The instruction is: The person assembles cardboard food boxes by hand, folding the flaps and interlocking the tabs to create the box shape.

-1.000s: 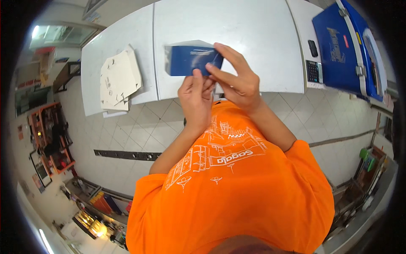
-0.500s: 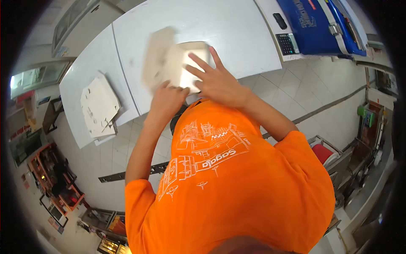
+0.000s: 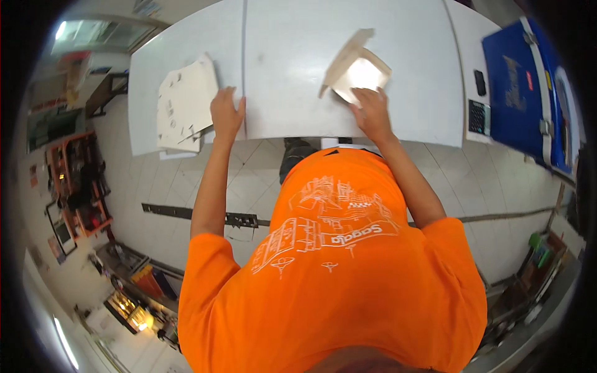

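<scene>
A small cardboard box (image 3: 337,73) with a raised lid and a pale, shiny inside stands on the white table (image 3: 286,93). My right hand (image 3: 372,115) grips its near wall, with fingertips over the edge. Farther left, my left hand (image 3: 226,117) is open and holds nothing, its thumb apart from its fingers. It hovers beside the right edge of a stack of flat, cut cardboard blanks (image 3: 183,102), which have small slots and loose-looking tabs.
At the right lie a black calculator (image 3: 479,117) and a small dark object (image 3: 479,82), next to a big blue case (image 3: 519,87) with pale straps. A seam crosses the table between the blanks and the box. Tiled floor (image 3: 261,180) shows below its front edge.
My left hand has let go of the box and moved left to the stack of blanks. My right hand has closed on the box's near wall. The view has turned.
</scene>
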Action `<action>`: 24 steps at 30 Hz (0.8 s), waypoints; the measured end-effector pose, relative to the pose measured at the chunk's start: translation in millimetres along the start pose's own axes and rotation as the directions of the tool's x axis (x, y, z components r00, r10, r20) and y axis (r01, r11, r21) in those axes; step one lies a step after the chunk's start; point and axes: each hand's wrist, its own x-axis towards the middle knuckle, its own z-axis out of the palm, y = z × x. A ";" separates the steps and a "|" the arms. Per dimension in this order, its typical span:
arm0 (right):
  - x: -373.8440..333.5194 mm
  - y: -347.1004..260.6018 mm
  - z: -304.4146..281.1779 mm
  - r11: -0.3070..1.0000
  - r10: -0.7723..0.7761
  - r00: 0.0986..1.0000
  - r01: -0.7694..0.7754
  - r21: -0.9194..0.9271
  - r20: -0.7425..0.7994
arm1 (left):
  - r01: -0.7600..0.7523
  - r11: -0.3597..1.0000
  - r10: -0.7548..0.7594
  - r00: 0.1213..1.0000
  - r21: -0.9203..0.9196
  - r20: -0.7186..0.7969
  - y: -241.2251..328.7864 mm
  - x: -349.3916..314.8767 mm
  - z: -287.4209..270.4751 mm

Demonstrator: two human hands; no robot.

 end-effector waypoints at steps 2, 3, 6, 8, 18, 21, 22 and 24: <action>-8.4 -7.4 -13.7 0.999 -0.026 0.996 0.030 0.043 -0.086 | 0.144 0.975 -0.132 0.988 0.171 -0.082 -31.4 -7.7 4.9; -12.8 -11.4 -18.0 0.998 -0.038 0.996 0.042 0.055 -0.082 | 0.335 0.921 -0.347 0.938 0.198 0.025 -32.2 -9.7 6.6; -18.4 -28.3 -30.0 0.995 -0.055 0.995 0.062 0.079 -0.087 | 0.476 0.840 -0.512 0.854 0.262 0.091 -53.7 -14.5 12.0; -21.1 -41.7 -34.5 0.996 -0.041 0.998 0.045 0.076 -0.056 | 0.494 0.861 -0.509 0.841 0.121 0.186 -56.4 -11.5 13.6; 15.7 -119.4 6.0 0.982 -0.060 0.998 0.055 0.182 0.022 | 0.583 0.712 -0.586 0.800 -0.390 0.126 -110.8 -23.7 -21.1; 33.6 -143.0 17.5 0.979 -0.120 0.989 0.102 0.174 0.092 | 0.631 0.729 -0.684 0.686 -0.268 -0.246 -116.4 -14.9 -80.6; 38.0 -149.8 20.8 0.982 -0.108 0.989 0.091 0.164 0.099 | 0.669 0.686 -0.727 0.613 -0.286 -0.310 -114.7 -11.4 -114.3; 52.7 -164.6 30.8 0.965 -0.161 0.980 0.133 0.227 0.112 | 0.694 0.657 -0.737 0.510 -0.294 -0.443 -130.6 -23.0 -160.7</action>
